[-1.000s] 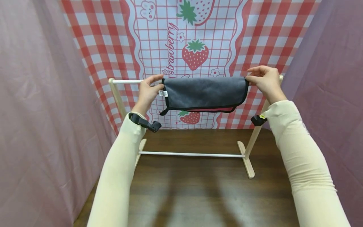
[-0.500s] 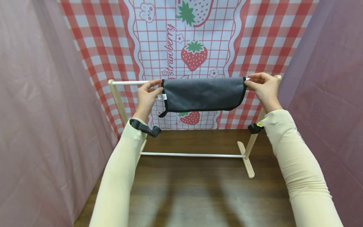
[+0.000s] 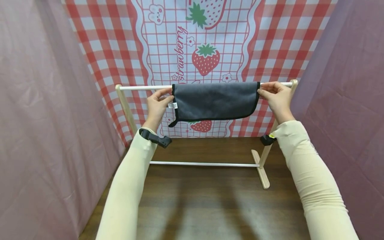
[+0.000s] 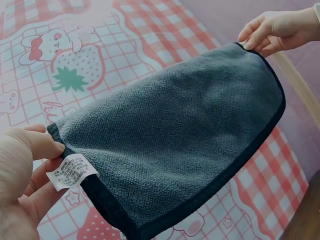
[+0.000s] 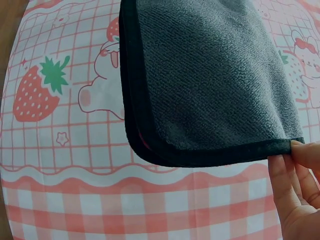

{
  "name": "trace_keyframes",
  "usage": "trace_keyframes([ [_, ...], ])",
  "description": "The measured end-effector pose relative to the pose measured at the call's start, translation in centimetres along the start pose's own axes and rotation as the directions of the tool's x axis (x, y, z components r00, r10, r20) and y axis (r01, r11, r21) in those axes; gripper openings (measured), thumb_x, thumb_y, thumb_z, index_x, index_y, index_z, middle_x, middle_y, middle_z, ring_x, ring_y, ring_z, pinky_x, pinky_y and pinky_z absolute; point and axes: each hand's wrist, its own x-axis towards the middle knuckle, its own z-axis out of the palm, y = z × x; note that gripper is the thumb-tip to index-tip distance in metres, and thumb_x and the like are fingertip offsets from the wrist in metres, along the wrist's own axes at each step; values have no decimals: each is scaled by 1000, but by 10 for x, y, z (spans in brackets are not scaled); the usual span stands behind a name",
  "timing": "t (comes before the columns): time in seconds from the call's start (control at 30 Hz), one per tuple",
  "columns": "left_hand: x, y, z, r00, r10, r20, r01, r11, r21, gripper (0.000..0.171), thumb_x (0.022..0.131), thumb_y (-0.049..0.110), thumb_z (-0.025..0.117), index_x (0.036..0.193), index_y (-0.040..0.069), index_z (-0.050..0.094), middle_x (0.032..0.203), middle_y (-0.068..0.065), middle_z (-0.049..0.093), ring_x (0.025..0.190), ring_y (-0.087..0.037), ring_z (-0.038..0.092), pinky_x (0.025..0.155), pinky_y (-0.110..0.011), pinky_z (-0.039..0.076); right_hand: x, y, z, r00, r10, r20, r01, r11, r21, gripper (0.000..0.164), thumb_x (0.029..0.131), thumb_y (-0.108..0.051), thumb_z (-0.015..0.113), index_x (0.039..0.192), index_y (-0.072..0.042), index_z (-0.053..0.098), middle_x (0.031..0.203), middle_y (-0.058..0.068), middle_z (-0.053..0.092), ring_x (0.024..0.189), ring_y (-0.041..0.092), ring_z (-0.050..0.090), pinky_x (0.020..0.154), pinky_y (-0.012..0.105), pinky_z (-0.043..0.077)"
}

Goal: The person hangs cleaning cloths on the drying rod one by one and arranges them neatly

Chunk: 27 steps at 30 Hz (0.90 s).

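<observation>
A grey towel (image 3: 214, 101) with black edging hangs folded over the white top rod (image 3: 138, 88) of a wooden rack. My left hand (image 3: 157, 105) pinches its left edge near the fold, just above a small white tag (image 4: 72, 172). At the other end my right hand (image 3: 277, 100) pinches the right edge near the fold between thumb and fingers. In the right wrist view the towel's rounded lower corner (image 5: 155, 150) shows two layers lying together. The stretch of rod under the towel is hidden.
Wooden posts (image 3: 126, 106) carry the rod at each side, with a lower white rod (image 3: 204, 164) near the brown floor (image 3: 198, 200). Behind hangs a red-checked strawberry cloth (image 3: 114, 43). Pink curtains (image 3: 45, 116) flank both sides.
Both hands have lowered slightly with the towel, and its top fold now lies along the rod. The front layer's lower edge hangs lower and covers the back layer that showed beneath it.
</observation>
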Motion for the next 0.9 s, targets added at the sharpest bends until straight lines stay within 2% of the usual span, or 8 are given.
trace_keyframes([
  [0.17,-2,-1,-1,1000,5,3,-5,1000,5,32,84,-11,70,116,-9,68,102,-5,73,70,-2,63,62,-17,52,-2,0,1,1000,-12,10,12,1000,9,14,84,7,73,96,-1,72,75,-8,67,67,1,64,62,13,54],
  [0.3,-6,-1,-1,999,-7,33,6,999,35,31,86,-8,70,118,-8,68,106,-12,72,74,-4,63,63,-20,52,-3,2,-1,999,-25,22,25,999,24,15,84,6,74,98,0,73,77,-6,68,69,2,65,63,14,55],
  [0.4,-11,-2,-4,998,-29,64,26,998,49,31,88,-5,69,120,-7,67,116,-20,68,81,-6,64,71,-24,55,-6,5,-3,999,-37,37,36,999,30,15,84,5,74,97,-4,74,78,-6,68,69,3,64,64,15,55],
  [0.5,-18,-5,-8,996,-51,78,48,998,36,32,90,-4,68,121,-9,65,114,-19,68,85,-6,64,79,-27,57,-13,10,-6,997,-44,67,41,998,44,15,85,5,73,95,-6,74,78,-6,68,68,3,64,64,16,56],
  [0.6,-29,-11,-14,995,-68,68,67,998,19,32,90,-5,66,122,-11,63,106,-13,69,84,-5,63,80,-26,57,-22,18,-9,994,-49,98,47,999,27,14,85,4,73,96,-6,74,78,-8,69,68,2,64,64,15,55],
  [0.67,-38,-17,-20,995,-80,56,78,997,28,31,91,-5,66,121,-12,63,102,-12,69,82,-4,63,76,-22,56,-31,24,-12,992,-44,122,45,999,-1,13,86,2,72,98,-3,73,78,-10,69,68,1,63,64,14,54],
  [0.73,-48,-25,-27,994,-101,52,98,993,63,31,91,-3,66,121,-10,64,106,-13,69,81,-2,62,73,-20,55,-42,32,-14,989,-33,147,41,998,-54,14,88,0,72,101,-2,72,79,-13,68,69,0,62,64,13,53],
  [0.9,-79,-47,-45,975,-188,118,163,967,198,32,94,2,65,125,-6,64,125,-21,64,89,-3,60,74,-19,52,-72,55,-18,971,34,238,8,985,-172,22,92,-4,69,110,7,65,84,-16,66,72,-2,62,65,13,53],
])
